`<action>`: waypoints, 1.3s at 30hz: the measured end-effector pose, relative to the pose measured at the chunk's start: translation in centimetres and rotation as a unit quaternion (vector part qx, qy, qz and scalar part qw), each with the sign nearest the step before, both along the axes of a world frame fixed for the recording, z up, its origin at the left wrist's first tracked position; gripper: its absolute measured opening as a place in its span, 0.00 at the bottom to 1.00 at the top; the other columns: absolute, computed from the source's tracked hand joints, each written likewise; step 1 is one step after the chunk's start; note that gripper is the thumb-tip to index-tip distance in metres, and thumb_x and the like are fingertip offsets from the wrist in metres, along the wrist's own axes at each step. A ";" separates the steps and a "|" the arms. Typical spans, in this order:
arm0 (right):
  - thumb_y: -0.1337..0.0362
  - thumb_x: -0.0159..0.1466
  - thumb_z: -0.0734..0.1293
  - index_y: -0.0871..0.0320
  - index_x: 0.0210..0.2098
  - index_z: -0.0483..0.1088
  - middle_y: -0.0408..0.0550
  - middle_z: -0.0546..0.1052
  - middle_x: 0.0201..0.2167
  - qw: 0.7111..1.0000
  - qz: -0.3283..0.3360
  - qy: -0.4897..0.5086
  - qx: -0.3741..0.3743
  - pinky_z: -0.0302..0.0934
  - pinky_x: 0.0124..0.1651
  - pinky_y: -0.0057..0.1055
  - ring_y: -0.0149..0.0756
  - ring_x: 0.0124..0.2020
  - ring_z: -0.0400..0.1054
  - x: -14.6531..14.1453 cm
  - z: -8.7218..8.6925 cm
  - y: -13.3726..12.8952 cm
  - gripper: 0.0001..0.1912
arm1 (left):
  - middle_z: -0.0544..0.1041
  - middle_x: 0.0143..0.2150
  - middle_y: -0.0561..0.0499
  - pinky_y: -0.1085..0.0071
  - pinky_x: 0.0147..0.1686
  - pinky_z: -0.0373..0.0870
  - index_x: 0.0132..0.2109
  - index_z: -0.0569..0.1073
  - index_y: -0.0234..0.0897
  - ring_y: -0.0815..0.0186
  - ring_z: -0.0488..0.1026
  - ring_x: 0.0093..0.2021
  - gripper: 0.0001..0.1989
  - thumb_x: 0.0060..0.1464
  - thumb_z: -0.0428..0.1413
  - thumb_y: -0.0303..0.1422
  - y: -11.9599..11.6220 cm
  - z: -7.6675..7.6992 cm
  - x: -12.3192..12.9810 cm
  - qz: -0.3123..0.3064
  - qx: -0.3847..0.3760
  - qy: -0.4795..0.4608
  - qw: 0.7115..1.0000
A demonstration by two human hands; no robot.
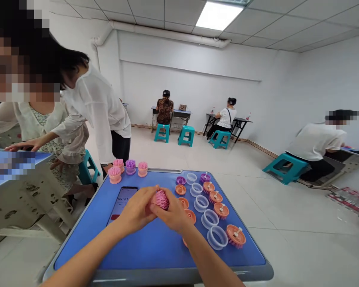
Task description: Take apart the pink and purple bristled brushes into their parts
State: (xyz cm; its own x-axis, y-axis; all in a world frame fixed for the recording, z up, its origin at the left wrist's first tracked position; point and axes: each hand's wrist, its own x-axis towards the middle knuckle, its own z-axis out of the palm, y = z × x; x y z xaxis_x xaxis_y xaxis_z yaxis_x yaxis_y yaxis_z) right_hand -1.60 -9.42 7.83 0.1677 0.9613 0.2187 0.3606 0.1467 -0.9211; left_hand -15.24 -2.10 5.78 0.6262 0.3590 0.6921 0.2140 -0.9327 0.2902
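- So, we stand in a white-walled room with a tiled floor [245, 199], and a ceiling light panel [218, 15] glows at 12 o'clock.
- Our blue-topped table [155, 251] fills the lower middle of the view, with a grey rim along its near edge.
- At 10 o'clock, a neighbouring desk [18, 187] stands close by, its top blurred out.
- A co-worker in a white blouse [95, 111] leans near our table's far left corner at 11 o'clock, and a second person's hand [22, 146] rests on the neighbouring desk.
- Three seated people work well apart from us, two at the far wall near 12 and 1 o'clock, and one [315, 141] at 2 o'clock, with teal stools [187, 135] about them.
- At 3 o'clock on our table, orange bristled caps [235, 235] and clear plastic rings [217, 237] lie in loose rows.
- At 11 o'clock, pink and purple brushes [131, 166] stand in a cluster beyond a phone [126, 201] showing a timer.
- Our left hand [134, 211] and right hand [173, 211] are both closed, gripping a pink bristled brush head [160, 200] between them above the table's middle.
- Its long axis runs roughly side to side, and neither hand is clearly nearer, since their fingers meet on it.
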 end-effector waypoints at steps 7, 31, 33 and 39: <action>0.63 0.52 0.66 0.56 0.41 0.61 0.40 0.66 0.30 0.983 0.059 0.163 -0.059 0.60 0.29 0.24 0.27 0.27 0.61 1.4 -1.1 -1.1 0.18 | 0.73 0.46 0.46 0.66 0.45 0.71 0.53 0.58 0.42 0.62 0.71 0.46 0.23 0.51 0.56 0.35 -0.1 -1.7 -0.1 -0.023 -0.040 0.024 0.999; 0.62 0.57 0.67 0.52 0.51 0.63 0.47 0.71 0.44 0.992 0.127 -0.012 -0.011 0.64 0.45 0.32 0.35 0.43 0.66 3.4 -2.3 -2.7 0.22 | 0.74 0.39 0.51 0.70 0.36 0.71 0.46 0.66 0.41 0.64 0.73 0.37 0.18 0.46 0.57 0.38 -1.0 0.2 -0.9 -0.014 -0.221 0.114 0.968; 0.63 0.56 0.67 0.51 0.51 0.63 0.47 0.67 0.49 0.991 0.134 0.010 -0.008 0.62 0.48 0.33 0.37 0.49 0.64 3.5 -2.4 -2.6 0.23 | 0.73 0.40 0.50 0.70 0.38 0.71 0.44 0.66 0.41 0.64 0.72 0.39 0.17 0.47 0.57 0.38 -0.8 0.0 -0.9 -0.015 -0.204 0.094 0.974; 0.54 0.61 0.61 0.55 0.55 0.58 0.48 0.71 0.39 0.977 0.145 0.116 -0.107 0.66 0.35 0.30 0.32 0.33 0.68 3.7 -3.2 -2.1 0.25 | 0.70 0.44 0.48 0.71 0.42 0.69 0.46 0.66 0.41 0.66 0.70 0.43 0.15 0.50 0.56 0.35 -0.3 -1.1 -0.8 -0.046 -0.118 0.085 0.988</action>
State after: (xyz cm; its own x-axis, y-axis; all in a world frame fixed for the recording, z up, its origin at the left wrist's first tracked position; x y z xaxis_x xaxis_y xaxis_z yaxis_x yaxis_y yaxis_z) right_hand 2.10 -11.53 4.61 -0.0964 0.9953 -0.0049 0.1103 0.0058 -0.9939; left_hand -16.08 -2.42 4.65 0.7644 0.4335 0.4773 0.1953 -0.8612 0.4693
